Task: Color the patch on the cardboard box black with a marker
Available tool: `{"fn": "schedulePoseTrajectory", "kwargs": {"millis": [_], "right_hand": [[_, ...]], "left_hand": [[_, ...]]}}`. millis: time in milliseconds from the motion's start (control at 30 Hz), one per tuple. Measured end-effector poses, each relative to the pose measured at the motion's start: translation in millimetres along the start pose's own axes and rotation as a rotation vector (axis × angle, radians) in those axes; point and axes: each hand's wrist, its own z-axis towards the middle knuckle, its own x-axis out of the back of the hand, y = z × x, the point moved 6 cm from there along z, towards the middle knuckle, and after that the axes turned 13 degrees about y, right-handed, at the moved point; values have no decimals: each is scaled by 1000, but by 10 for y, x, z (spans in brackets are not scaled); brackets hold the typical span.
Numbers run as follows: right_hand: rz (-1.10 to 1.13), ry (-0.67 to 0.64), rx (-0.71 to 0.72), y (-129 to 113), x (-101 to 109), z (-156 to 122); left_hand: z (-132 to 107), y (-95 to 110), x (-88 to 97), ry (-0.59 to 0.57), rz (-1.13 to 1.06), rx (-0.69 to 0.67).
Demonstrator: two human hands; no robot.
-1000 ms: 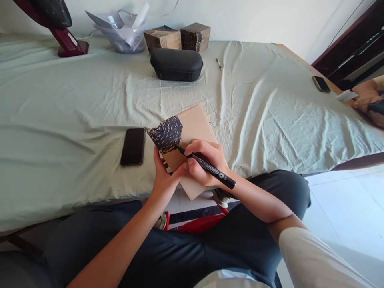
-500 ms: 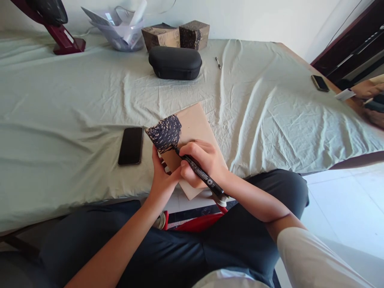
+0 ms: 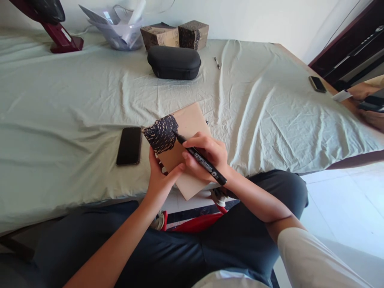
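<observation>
A brown cardboard box [image 3: 192,120] lies tilted at the table's front edge, its near corner jutting over my lap. Dense black scribbling [image 3: 162,134] covers its left corner. My right hand [image 3: 208,156] grips a black marker [image 3: 205,163], the tip touching the right edge of the scribbled patch. With the thumb lying on the top face, my left hand [image 3: 162,174] holds the box from its left side; the other fingers are mostly hidden beneath or beside it. A black phone [image 3: 129,146] rests on the cloth just left of the box.
At the back stand a black zip case [image 3: 174,63], two scribbled cardboard boxes [image 3: 193,35], a clear plastic basket [image 3: 123,38] and a dark red stand [image 3: 66,40]. A small pen [image 3: 217,63] and another phone [image 3: 317,84] lie rightward. Another person's hand [image 3: 363,91] shows at far right.
The marker tip has moved up and to the right, from the lower edge of the scribble to its right edge. My left hand keeps its hold on the box.
</observation>
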Motion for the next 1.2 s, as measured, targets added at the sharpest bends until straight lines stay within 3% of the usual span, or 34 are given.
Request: {"fn": "schedulePoseTrajectory", "kwargs": {"millis": [167,267,367,500,567,667,767,867,967,1200], "right_hand": [[-114,55,11,105,301,181],[-211,182,-258,448,765,301],[-138,115,-494,844,1116,237],[15,143,-920,1357,1413,-232],[-57,109,-999,1540,1464,-467],[-350,-36,-886,1759,1448,-598],[-771,-264,-650,1947,1326,-533],[-1032,-367,-576,2128,1222,-467],[-1096,-373,-570,2248,1164,-442],[-980,-463,-510,2309,1123,-501]], "left_hand": [[76,-85,53,-12,12,-70],[203,-72,182,40,33,-140],[360,39,390,114,44,-319],[502,178,659,159,82,-572],[543,211,749,153,91,-646],[587,231,820,143,83,-680],[614,245,825,148,91,-677],[626,252,805,145,86,-662],[630,241,813,152,78,-635],[604,242,890,174,110,-648]]}}
